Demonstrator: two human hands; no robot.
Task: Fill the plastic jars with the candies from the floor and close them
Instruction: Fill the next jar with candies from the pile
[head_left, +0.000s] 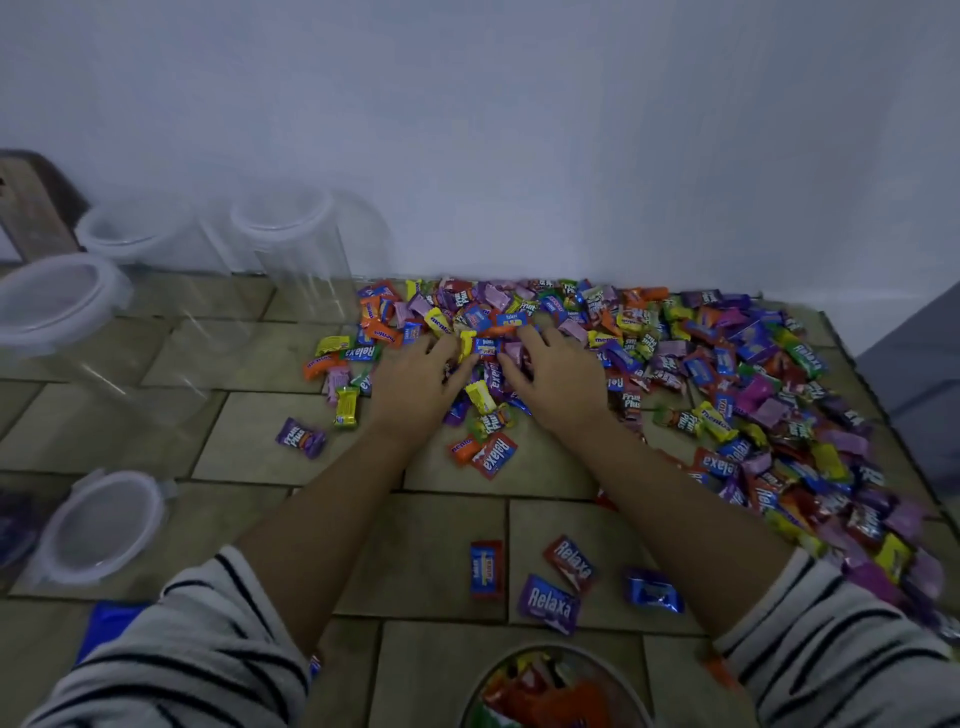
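The tiled floor (457, 525) carries nearly all the work that remains. The heap of candies (701, 364) spreads from the wall down the right side and looks barely reduced. Three clear plastic jars stand at the left rear, the tall jar (306, 260) nearest the heap, the back jar (135, 234) by the wall and the near jar (67, 312) at the left edge. All three look empty, with lids sitting on top. A fourth, the open jar (556, 648), sits at the bottom edge between the striped sleeves and already holds some candies, though how full it is cannot be told. A loose lid (104, 525) lies on the floor at the left, probably the one for it. The left hand (415, 384) and right hand (556, 374) lie palm-down, close together, on the near edge of the heap, with fingers bent over a cluster of wrappers. Whether either hand has closed on any candy cannot be told. A few stray candies (550, 603) lie apart near the open jar. By my reckoning the task is in its early part: one jar is being filled and none is both filled and shut.
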